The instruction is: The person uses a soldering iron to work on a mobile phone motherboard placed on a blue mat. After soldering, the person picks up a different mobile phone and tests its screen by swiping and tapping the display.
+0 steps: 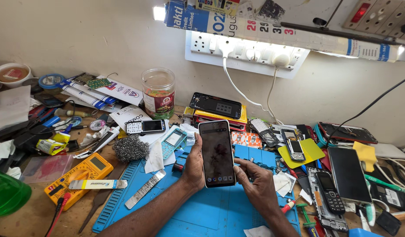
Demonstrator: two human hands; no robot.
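A black smartphone (216, 153) with a dark, lit screen stands upright above the blue work mat (202, 210). My left hand (193, 166) grips its left edge. On the phone's lower right edge rests my right hand (253, 184), thumb touching the rim. Both forearms reach in from the bottom of the view over the mat.
The wooden bench is crowded: a yellow multimeter (79, 173), steel wool (130, 148), a teal phone body (173, 141), a clear jar (158, 93), a metal ruler (145, 188), several phones and parts at right (329, 193), a green object (7, 193), and a wall power strip (246, 52).
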